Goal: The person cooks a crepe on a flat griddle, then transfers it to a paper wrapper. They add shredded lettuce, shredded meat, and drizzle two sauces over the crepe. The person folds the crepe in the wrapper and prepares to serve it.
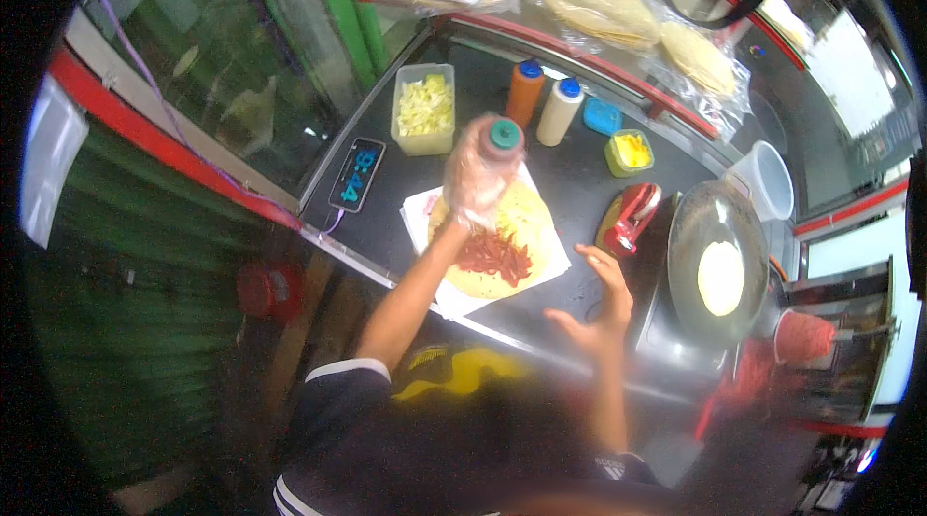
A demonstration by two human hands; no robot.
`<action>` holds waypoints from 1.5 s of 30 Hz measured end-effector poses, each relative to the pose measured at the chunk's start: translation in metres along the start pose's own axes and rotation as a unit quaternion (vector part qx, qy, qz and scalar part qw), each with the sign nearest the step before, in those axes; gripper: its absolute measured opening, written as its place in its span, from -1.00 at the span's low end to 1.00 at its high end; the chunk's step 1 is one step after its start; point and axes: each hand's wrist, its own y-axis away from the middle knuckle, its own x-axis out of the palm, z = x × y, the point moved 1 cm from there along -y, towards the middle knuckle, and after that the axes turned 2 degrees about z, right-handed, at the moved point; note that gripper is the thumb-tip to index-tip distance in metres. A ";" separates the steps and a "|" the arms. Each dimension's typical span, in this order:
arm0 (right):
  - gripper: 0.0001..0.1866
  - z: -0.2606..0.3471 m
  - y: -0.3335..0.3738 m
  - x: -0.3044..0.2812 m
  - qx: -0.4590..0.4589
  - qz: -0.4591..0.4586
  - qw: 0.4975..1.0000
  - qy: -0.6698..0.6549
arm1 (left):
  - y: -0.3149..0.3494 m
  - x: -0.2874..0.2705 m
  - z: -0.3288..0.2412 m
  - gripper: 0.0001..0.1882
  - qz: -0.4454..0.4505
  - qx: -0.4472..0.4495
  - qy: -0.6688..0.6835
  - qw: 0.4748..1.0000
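In my left hand point(471, 183), which wears a clear plastic glove, is a squeeze bottle point(503, 137) with a green top and reddish contents. Its top faces up, above the far part of a round flatbread point(483, 285). Reddish-brown strips of filling point(497, 258) lie across the bread, with pale shredded vegetable point(522, 210) beyond them. White paper point(553, 270) is spread under the bread. My right hand point(603, 308) is bare and holds nothing; thumb and fingers are apart, in the air right of the paper. The left hand and bottle hide part of the bread.
Beyond the bread stand a tub of chopped vegetable point(425, 111), orange point(524, 96) and white point(560, 113) squeeze bottles, and a small yellow-filled container point(631, 152). A phone point(357, 175) lies left. Rightward are a red tape dispenser point(632, 220) and a round pan point(719, 217) holding another flatbread.
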 end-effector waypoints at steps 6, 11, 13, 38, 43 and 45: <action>-0.22 -0.006 0.039 0.000 0.095 -0.055 0.993 -0.035 | -0.074 0.021 0.061 -0.18 -0.059 0.001 -0.015 0.998; -0.24 -0.008 0.047 0.004 0.119 -0.068 0.989 -0.046 | -0.054 0.043 0.029 -0.03 -0.200 0.225 -0.121 0.946; -0.25 -0.005 0.040 0.001 0.107 -0.085 0.989 -0.047 | -0.060 0.080 0.009 -0.01 -0.106 0.242 -0.140 0.954; -0.24 0.002 -0.042 -0.058 -0.045 -0.300 0.951 -0.056 | 0.125 -0.181 0.062 -0.35 -0.011 -0.130 0.010 0.991; -0.14 -0.057 -0.038 0.048 0.027 -0.182 0.972 -0.143 | 0.137 -0.195 0.054 -0.51 -0.079 -0.112 -0.020 0.990; -0.14 -0.041 -0.032 0.037 0.150 -0.180 0.965 -0.120 | 0.136 -0.192 0.054 -0.52 -0.073 -0.128 -0.047 0.988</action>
